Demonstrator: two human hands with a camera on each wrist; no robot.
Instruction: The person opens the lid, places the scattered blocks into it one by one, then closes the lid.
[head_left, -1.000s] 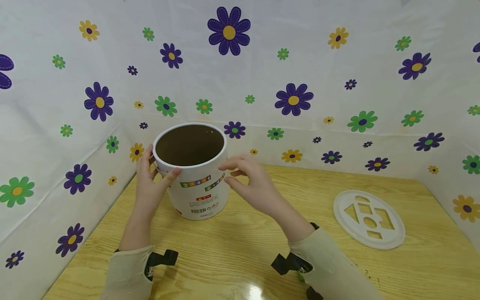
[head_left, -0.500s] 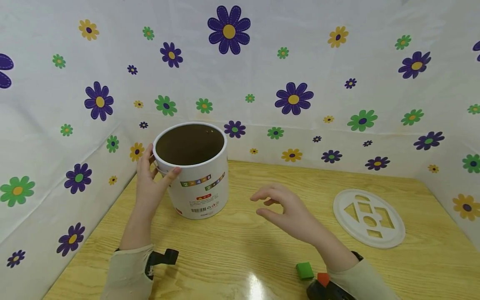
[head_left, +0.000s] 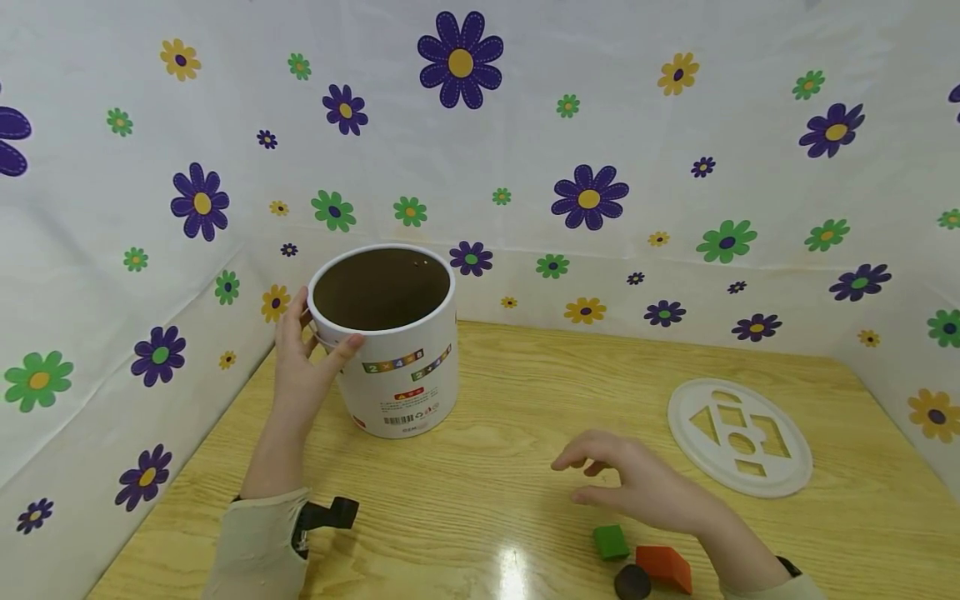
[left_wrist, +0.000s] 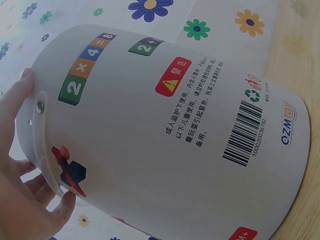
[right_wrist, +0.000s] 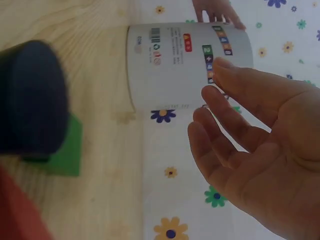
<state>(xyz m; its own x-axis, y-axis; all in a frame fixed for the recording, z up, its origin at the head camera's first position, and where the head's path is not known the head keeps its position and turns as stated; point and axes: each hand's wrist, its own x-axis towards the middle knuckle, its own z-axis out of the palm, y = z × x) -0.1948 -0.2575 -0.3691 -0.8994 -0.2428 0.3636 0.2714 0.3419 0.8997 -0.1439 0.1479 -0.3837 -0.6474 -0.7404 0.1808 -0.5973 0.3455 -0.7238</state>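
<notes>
A white bucket (head_left: 397, 383) with printed number labels stands upright on the table, its dark inside visible. My left hand (head_left: 303, 371) grips its left side near the rim, thumb in front. The left wrist view shows a white handle (left_wrist: 42, 135) beside those fingers. My right hand (head_left: 641, 483) hovers over the table with loosely bent fingers and holds nothing. Just below it lie a green block (head_left: 611, 542), a red block (head_left: 664, 567) and a dark round block (head_left: 632, 582). These blocks appear close up and blurred in the right wrist view.
A round white lid (head_left: 708, 462) with shaped cut-outs lies flat on the wooden table (head_left: 525, 392), right of my right hand. White flower-patterned cloth (head_left: 517, 125) hangs behind and at both sides.
My right hand has moved away from the bucket, rightward and toward me, uncovering the green, red and dark blocks. The left hand and the bucket stay in place.
</notes>
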